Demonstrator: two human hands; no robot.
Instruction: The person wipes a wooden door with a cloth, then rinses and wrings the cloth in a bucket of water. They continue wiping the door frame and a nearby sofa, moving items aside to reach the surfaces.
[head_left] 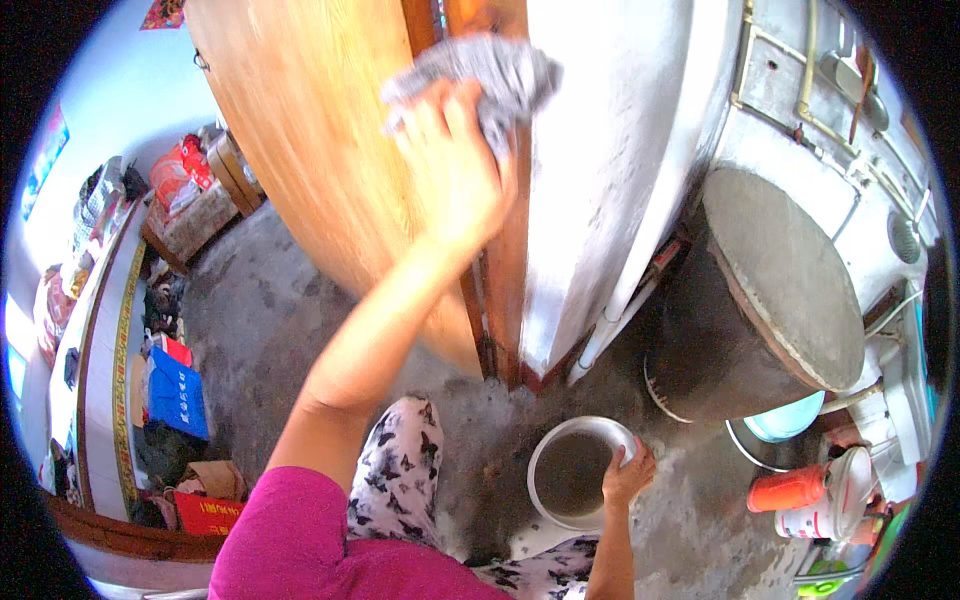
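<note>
Grey cloth: at 12 o'clock, high up; crumpled, creased and bunched (490, 75), pale grey with darker folds, blurred at its edges; lies over the upper part of the brown door frame (507, 290).
Left hand: on the cloth's lower side (450, 175), grasping it with fingers spread over the fabric; arm stretched up from 7 o'clock.
White basin: at 5 o'clock, low down (534, 478); round, pale rim, dark grey-brown inside, contents hard to tell.
Right hand: grasping the basin's rim at its 3 o'clock side (628, 477).
Edges near cloth: wooden door, 10 to 11 o'clock (310, 140); white wall just beside the frame, 1 o'clock (610, 140). Frame's corner meets the floor just below centre.
Right-hand side: big dark vat with flat grey top, 3 o'clock (790, 280), near the basin; orange container beyond, 4 o'clock (785, 490).
Open room: bare grey floor, 9 o'clock (255, 290), between door and blue box (177, 395).
</note>
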